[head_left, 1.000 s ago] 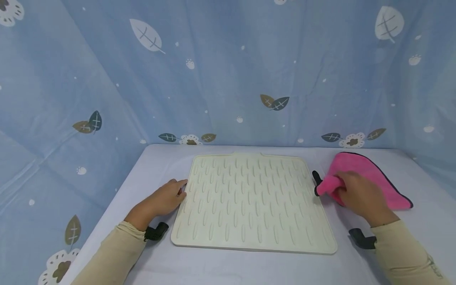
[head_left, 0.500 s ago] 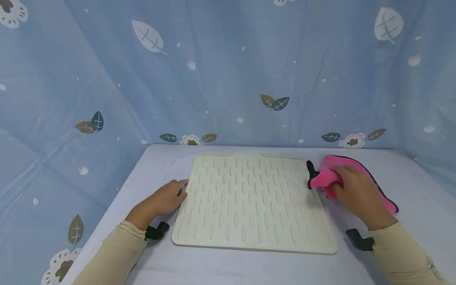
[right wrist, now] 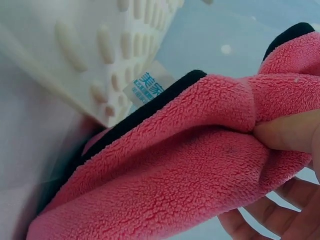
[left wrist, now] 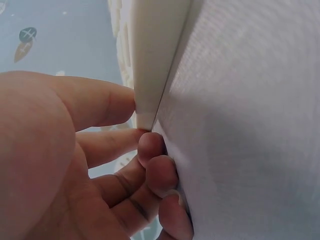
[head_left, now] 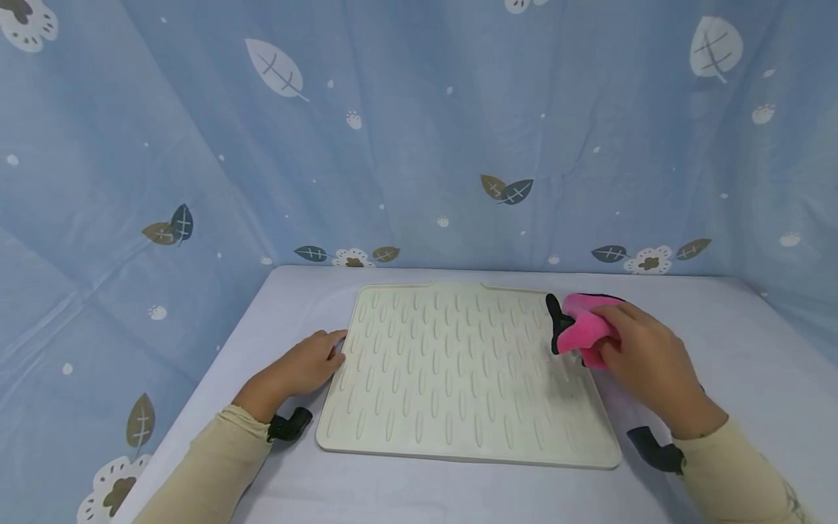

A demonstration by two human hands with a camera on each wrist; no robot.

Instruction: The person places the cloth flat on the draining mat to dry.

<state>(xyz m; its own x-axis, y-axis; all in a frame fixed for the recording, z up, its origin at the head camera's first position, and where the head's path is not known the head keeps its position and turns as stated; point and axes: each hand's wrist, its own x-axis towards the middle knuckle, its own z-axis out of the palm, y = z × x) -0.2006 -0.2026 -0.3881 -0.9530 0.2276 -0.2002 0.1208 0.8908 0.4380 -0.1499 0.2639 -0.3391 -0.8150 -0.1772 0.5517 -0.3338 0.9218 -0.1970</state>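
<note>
A cream dish-drying mat [head_left: 452,371] with raised ridges lies on the white-covered table. My left hand [head_left: 297,367] is at its left edge; the left wrist view shows the thumb [left wrist: 102,102] and index finger touching the mat's side, with the other fingertips bent against the tablecloth. In my right hand [head_left: 655,364] I grip a fluffy pink cleaning cloth [head_left: 585,331] with black trim, bunched over the mat's upper right part. Up close, thumb and fingers pinch the folded cloth [right wrist: 190,155], and a white label [right wrist: 147,85] sticks out. The hand hides part of the cloth.
A blue curtain [head_left: 406,145] printed with leaves and flowers hangs behind and to the left of the table. White tablecloth [head_left: 733,335] shows around the mat. Dark camera mounts [head_left: 655,449] sit at both wrists.
My right hand has moved left with the pink cloth, from beside the mat to over its right edge. The cloth has gathered up off the table. The left hand stays where it was.
</note>
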